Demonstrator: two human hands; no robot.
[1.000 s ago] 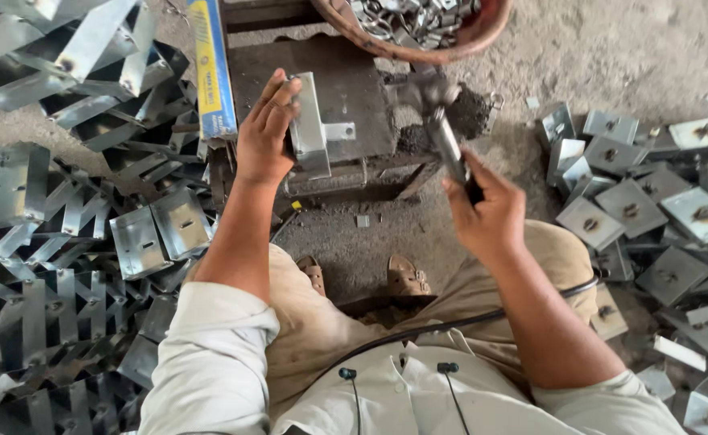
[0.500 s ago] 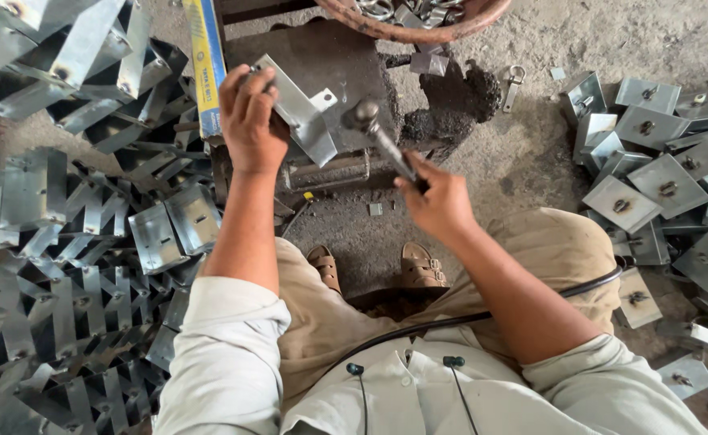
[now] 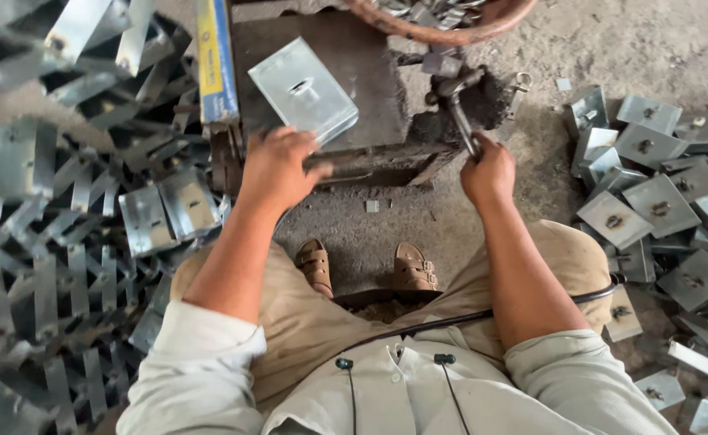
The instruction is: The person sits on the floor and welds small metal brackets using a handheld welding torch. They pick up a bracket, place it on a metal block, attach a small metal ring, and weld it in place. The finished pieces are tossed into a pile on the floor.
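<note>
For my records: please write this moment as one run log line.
left hand: on metal plate | right hand: grips hammer | plate: flat on block

left hand (image 3: 277, 167): fingers spread, palm down | right hand (image 3: 489, 167): fist closed

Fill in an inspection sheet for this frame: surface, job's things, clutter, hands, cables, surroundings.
Surface: dark metal block on a dirt floor.
Job's things: flat metal plate with a raised centre lies on the block; hammer by the block's right edge.
Clutter: bent metal strips heaped on the left; finished plates piled on the right; round basket of small metal parts at the top.
Hands: left hand at the plate's near edge; right hand grips the hammer's handle.
Cables: black cord across the lap.
Surroundings: sandals below the block; blue and yellow bar beside the block.
</note>
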